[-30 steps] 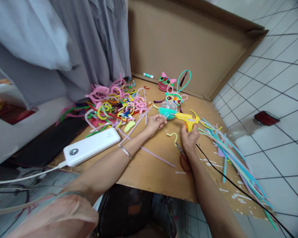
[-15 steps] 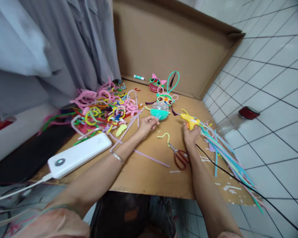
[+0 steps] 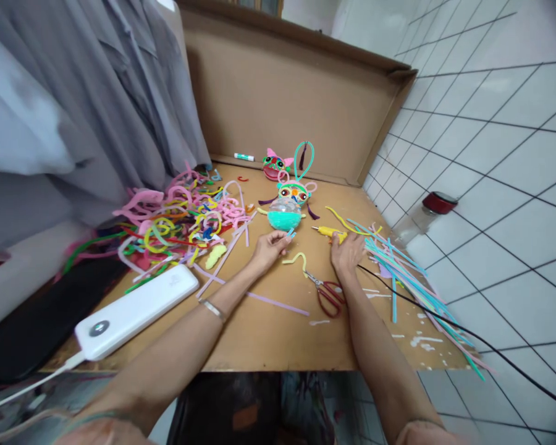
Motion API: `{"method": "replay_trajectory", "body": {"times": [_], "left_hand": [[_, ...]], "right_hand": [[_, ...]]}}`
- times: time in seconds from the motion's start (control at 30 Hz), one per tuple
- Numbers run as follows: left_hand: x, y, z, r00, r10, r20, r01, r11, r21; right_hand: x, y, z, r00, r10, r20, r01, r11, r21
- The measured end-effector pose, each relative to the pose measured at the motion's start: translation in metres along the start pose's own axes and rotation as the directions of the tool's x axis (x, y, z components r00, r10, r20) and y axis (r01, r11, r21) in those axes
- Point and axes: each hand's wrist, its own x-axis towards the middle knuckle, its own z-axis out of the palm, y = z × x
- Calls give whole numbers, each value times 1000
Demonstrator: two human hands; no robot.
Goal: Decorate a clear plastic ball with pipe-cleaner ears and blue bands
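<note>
At the brown desk [image 3: 269, 337], pinches a blue piece [image 3: 291, 234] in left fingers [image 3: 282, 239]; spreads right fingers [image 3: 356, 241], loosened, at yellow glue gun [image 3: 326, 232].

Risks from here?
Glue gun: its nozzle points toward the teal-bottomed figure, with the left hand nearby; if hot, it might burn skin or mark the figure.
Cord: it crosses the pipe-cleaner bundle and may drag some along.
Scissors: handles lie by the right forearm, which could knock them.
</note>
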Motion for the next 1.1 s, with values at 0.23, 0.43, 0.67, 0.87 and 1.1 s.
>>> {"method": "replay_trajectory", "body": {"times": [0.23, 0.43, 0.67, 0.87, 1.1], "left_hand": [[1, 1, 1, 1000, 9, -25, -11, 997, -80], [5, 2, -2, 995, -41, -95, 25, 986, -165], [4, -2, -5, 989, -123, -84, 98, 961, -258], [4, -5, -7, 989, -131, -64, 103, 939, -327], [2, -9, -1, 988, -147, -50, 120, 928, -352]], "right_hand": [[-45, -65, 0, 944, -135, 301, -118, 714, 690], [-66, -101, 20, 818, -55, 572, -543, 251, 801], [-67, -100, 30, 801, -31, 597, -588, 145, 796], [-71, -96, 33, 814, -19, 581, -574, 127, 809], [-66, -96, 26, 792, 6, 610, -610, 57, 791]]}}
